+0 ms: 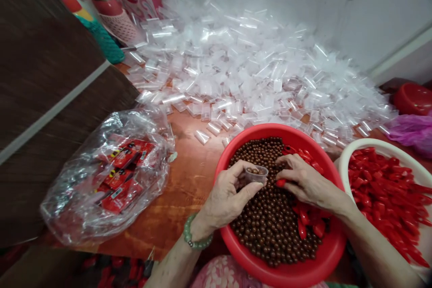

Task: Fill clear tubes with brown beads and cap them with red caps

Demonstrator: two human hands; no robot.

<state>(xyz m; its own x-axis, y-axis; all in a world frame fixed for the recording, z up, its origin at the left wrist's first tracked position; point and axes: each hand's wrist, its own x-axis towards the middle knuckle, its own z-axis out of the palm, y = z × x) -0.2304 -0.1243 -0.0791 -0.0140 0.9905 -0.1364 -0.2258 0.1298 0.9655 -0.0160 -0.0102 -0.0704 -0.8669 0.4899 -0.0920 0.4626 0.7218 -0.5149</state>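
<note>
My left hand [226, 195], with a green bead bracelet [197, 232] on its wrist, is closed round a small clear plastic cup [255, 175]. Several brown balls show at the cup's mouth. Just to the right, my right hand [302, 180] is above the balls with its fingers curled. A small red plastic piece [281, 183] shows at its fingertips; its shape is mostly hidden. Under both hands is a red basin [232, 238] full of shiny brown balls [275, 225]. More red plastic pieces [303, 222] lie among them at the basin's right side.
A white basin [346, 155] heaped with red plastic pieces stands at the right. Clear plastic sleeves [236, 67] pile against the wall. On the left are a clear bag [148, 211] with red packets, a dark brown box [50, 54] and a thermos flask [111, 9].
</note>
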